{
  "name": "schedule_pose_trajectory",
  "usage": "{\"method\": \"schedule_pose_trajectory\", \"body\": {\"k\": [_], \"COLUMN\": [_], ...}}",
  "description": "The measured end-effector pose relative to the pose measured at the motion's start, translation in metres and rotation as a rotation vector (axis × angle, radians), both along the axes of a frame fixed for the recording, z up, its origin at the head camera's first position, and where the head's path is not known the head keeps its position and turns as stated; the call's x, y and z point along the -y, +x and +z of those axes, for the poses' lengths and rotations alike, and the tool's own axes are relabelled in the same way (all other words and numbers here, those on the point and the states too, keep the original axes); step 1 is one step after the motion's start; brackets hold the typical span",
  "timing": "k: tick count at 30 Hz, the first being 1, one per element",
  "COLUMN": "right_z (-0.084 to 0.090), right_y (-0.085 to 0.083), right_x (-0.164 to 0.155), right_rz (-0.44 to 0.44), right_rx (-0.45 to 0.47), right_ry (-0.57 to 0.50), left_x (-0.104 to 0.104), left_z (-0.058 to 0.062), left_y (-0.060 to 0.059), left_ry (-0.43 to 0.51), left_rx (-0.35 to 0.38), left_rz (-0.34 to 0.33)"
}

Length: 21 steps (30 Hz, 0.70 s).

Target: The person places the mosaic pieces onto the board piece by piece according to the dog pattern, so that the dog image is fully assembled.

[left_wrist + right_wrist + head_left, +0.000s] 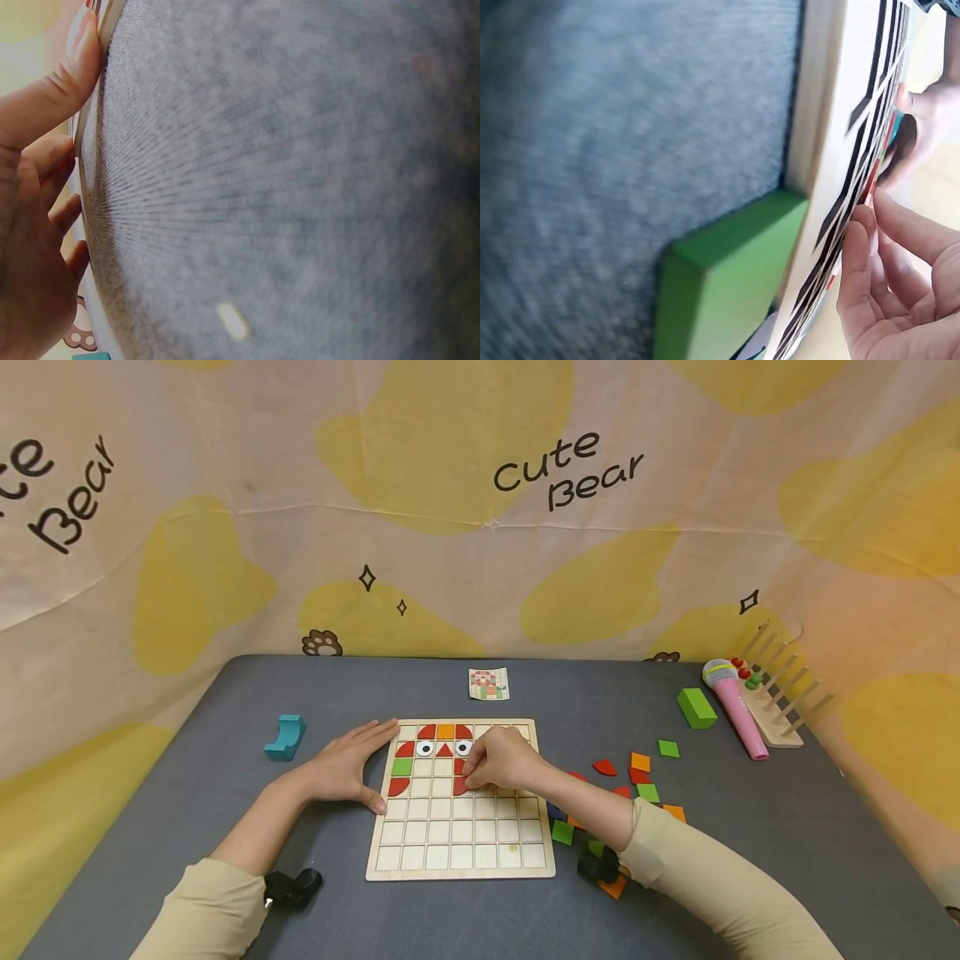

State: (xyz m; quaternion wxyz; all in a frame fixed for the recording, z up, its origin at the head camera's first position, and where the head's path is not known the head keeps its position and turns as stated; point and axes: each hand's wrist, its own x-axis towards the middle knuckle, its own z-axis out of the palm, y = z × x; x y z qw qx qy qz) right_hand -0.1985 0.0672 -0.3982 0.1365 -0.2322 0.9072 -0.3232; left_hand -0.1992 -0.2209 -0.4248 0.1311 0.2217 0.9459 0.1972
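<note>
A wooden grid board (450, 857) lies flat on the table, with red, green and orange pieces and two eye pieces set in its upper left squares. My right hand (504, 758) is over the board, its thumb and fingertips pinching a red quarter-circle piece (459, 786); the hand hides part of the upper right squares. In the right wrist view, the fingertips meet at a red piece (868, 196). My left hand (347, 770) spreads along the board's left edge, thumb and fingers touching it. The left wrist view shows that hand (45, 195) at the edge too.
Loose coloured pieces (647, 792) lie right of the board, some beneath the right forearm. A picture card (488, 684) is behind it. A teal block (286, 737) sits left; a green block (697, 708), pink microphone (741, 714) and pegged wooden stand (783, 727) are at right.
</note>
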Motion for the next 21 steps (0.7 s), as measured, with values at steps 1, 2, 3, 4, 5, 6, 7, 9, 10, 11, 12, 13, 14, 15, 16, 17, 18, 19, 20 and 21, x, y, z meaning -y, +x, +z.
{"method": "schedule_pose_trajectory", "body": {"k": [1, 2, 3, 4, 5, 6, 7, 9, 10, 11, 12, 13, 14, 15, 16, 17, 18, 19, 20, 21], "right_z": [0.0, 0.001, 0.001, 0.001, 0.002, 0.002, 0.002, 0.003, 0.003, 0.004, 0.005, 0.006, 0.006, 0.008, 0.01, 0.011, 0.013, 0.015, 0.017, 0.018], "right_y": [0.0, 0.0, 0.001, 0.001, 0.001, 0.002, 0.002, 0.002, 0.003, 0.003, 0.003, 0.003, 0.002, 0.001, 0.0, -0.002, -0.004, -0.006, -0.008, -0.011], "right_x": [0.0, 0.0, 0.0, 0.0, 0.0, 0.0, 0.0, 0.0, 0.0, -0.001, -0.002, -0.003, -0.005, -0.007, -0.01, -0.013, -0.017, -0.021, -0.025, -0.03], "right_rz": [0.002, 0.002, 0.004, 0.007, 0.008, 0.01, 0.013, 0.02, 0.023, 0.026, 0.027, 0.028, 0.029, 0.027, 0.023, 0.014, 0.006, 0.001, -0.009, -0.018], "right_rx": [0.003, 0.009, 0.013, 0.017, 0.02, 0.021, 0.021, 0.02, 0.018, 0.023, 0.027, 0.031, 0.027, 0.025, 0.021, 0.021, 0.016, 0.012, 0.012, 0.012], "right_ry": [-0.004, -0.008, -0.013, -0.017, -0.021, -0.023, -0.026, -0.033, -0.034, -0.04, -0.044, -0.049, -0.05, -0.051, -0.047, -0.045, -0.037, -0.033, -0.025, -0.018], "left_x": [0.0, 0.0, 0.0, 0.0, 0.0, 0.0, 0.0, 0.0, 0.0, 0.0, 0.0, 0.0, 0.0, 0.0, 0.0, 0.0, 0.0, 0.0, 0.0, 0.0], "left_z": [0.0, 0.0, 0.0, 0.0, 0.0, 0.0, 0.0, 0.0, 0.0, 0.0, 0.0, 0.0, 0.0, 0.0, 0.0, 0.0, 0.0, 0.0, 0.001, 0.001], "left_y": [0.0, 0.0, 0.0, 0.0, 0.0, 0.0, 0.0, 0.0, 0.0, 0.0, 0.001, 0.001, 0.001, 0.001, 0.0, 0.0, 0.0, 0.0, 0.0, 0.0], "left_ry": [0.0, 0.001, 0.001, 0.001, 0.002, 0.002, 0.003, 0.005, 0.006, 0.006, 0.007, 0.008, 0.009, 0.008, 0.008, 0.007, 0.007, 0.007, 0.006, 0.004], "left_rx": [-0.001, -0.001, -0.002, -0.002, -0.002, -0.002, -0.001, 0.0, 0.0, -0.002, -0.002, -0.003, -0.003, -0.002, -0.001, 0.0, 0.001, 0.001, 0.003, 0.002], "left_rz": [-0.001, -0.002, -0.002, -0.002, -0.002, -0.002, 0.0, 0.001, 0.001, 0.0, 0.0, -0.001, -0.001, -0.001, 0.0, 0.0, 0.001, 0.002, 0.002, 0.002]}}
